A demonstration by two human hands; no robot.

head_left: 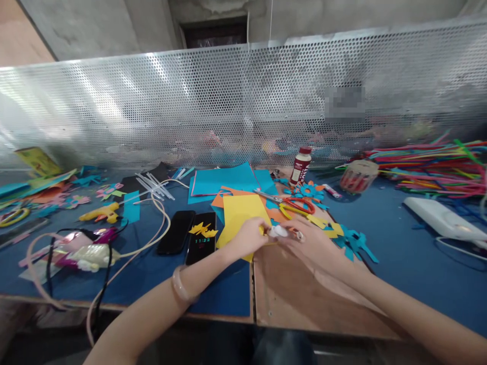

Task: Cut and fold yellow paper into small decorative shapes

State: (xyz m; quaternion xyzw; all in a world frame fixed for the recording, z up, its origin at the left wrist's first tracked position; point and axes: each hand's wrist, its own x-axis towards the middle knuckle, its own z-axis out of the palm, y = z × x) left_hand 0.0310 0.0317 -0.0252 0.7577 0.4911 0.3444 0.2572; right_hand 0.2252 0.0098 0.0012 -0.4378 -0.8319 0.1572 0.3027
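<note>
Above the yellow paper sheet (245, 210), my left hand (249, 235) pinches a bit of yellow, probably paper, at its fingertips. My right hand (310, 243) is closed close beside it. Between the hands is a small white object (278, 231), too blurred to name, which seems to be in my right fingers. Red-handled scissors (304, 205) and a yellow-handled pair lie just beyond the hands. Yellow paper cut-outs (204, 230) rest on a phone (201, 248) left of my left hand. Blue paper cut-outs (352, 241) lie beside my right hand.
At the back stand blue sheets (224, 180), a red-capped bottle (300, 166) and a perforated metal screen (213, 101). A yellow glue gun (101, 213) and looping cables lie left. Pipe cleaners (429, 167), a tape roll (358, 176) and a white power strip (443, 218) are right.
</note>
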